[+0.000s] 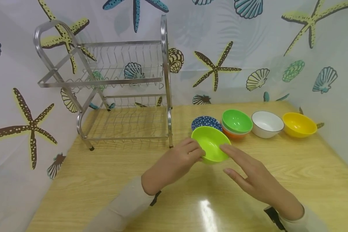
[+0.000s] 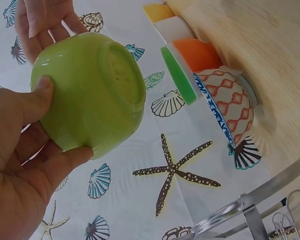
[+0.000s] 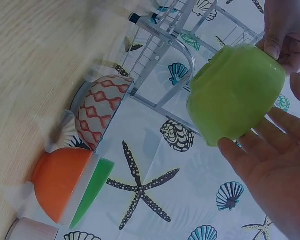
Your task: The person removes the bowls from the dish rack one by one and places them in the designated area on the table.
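Observation:
A lime-green bowl (image 1: 211,143) is held up over the wooden table, its inside facing the head camera. My left hand (image 1: 183,158) grips its near left rim, with the thumb on the outer wall in the left wrist view. On the other side, my right hand (image 1: 250,172) has its fingers extended, fingertips right at the bowl's right rim and the thumb apart. The bowl's foot ring (image 2: 125,75) shows in the left wrist view. Behind it stand a blue-patterned bowl (image 1: 204,121) and a green bowl (image 1: 237,121) nested in a white and an orange bowl (image 1: 234,135).
A two-tier metal dish rack (image 1: 169,96) stands at the table's back left. At the right of the bowl row are a white bowl (image 1: 267,125) and a yellow bowl (image 1: 299,125). A cloth printed with starfish and shells (image 1: 188,93) hangs behind the wooden table (image 1: 110,180).

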The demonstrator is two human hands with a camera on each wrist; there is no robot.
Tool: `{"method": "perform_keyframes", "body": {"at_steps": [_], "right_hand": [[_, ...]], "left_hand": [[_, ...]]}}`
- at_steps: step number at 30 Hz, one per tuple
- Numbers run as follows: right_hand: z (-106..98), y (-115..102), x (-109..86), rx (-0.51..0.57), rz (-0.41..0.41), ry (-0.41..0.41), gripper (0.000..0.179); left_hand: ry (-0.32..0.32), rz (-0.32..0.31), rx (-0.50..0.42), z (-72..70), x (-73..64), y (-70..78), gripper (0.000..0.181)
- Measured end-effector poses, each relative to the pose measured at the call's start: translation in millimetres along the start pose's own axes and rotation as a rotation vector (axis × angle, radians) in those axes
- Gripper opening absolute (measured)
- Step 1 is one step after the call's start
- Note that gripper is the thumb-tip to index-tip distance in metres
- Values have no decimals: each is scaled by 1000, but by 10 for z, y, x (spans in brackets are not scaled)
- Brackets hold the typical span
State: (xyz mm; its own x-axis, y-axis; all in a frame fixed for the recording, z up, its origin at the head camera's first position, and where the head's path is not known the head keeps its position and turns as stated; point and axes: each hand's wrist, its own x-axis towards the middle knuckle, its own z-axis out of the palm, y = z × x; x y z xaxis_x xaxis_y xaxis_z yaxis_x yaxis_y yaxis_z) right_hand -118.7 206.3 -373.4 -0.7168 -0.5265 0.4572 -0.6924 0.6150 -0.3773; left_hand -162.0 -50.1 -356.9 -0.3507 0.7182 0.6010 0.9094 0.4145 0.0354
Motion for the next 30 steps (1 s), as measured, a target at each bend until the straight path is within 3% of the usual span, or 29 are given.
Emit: {"method": "perform_keyframes", "body": {"at_steps": [4, 8, 16, 24, 30], "right_hand": [[17, -1, -3, -7, -14, 12, 62], [31, -3, -3, -12, -58, 77, 44], [81, 27, 25, -5, -254, 368, 36], [86, 15, 22, 42, -251, 402, 35], [95, 30, 22, 8, -285, 426, 35]], "left_hand": [[12, 19, 1, 37, 32, 50, 10], [30, 46, 15, 39, 66, 111, 9], [32, 40, 0, 40, 101, 159, 7], [43, 100, 37, 36, 94, 134, 8], [50, 115, 18, 37, 93, 122, 8]]}}
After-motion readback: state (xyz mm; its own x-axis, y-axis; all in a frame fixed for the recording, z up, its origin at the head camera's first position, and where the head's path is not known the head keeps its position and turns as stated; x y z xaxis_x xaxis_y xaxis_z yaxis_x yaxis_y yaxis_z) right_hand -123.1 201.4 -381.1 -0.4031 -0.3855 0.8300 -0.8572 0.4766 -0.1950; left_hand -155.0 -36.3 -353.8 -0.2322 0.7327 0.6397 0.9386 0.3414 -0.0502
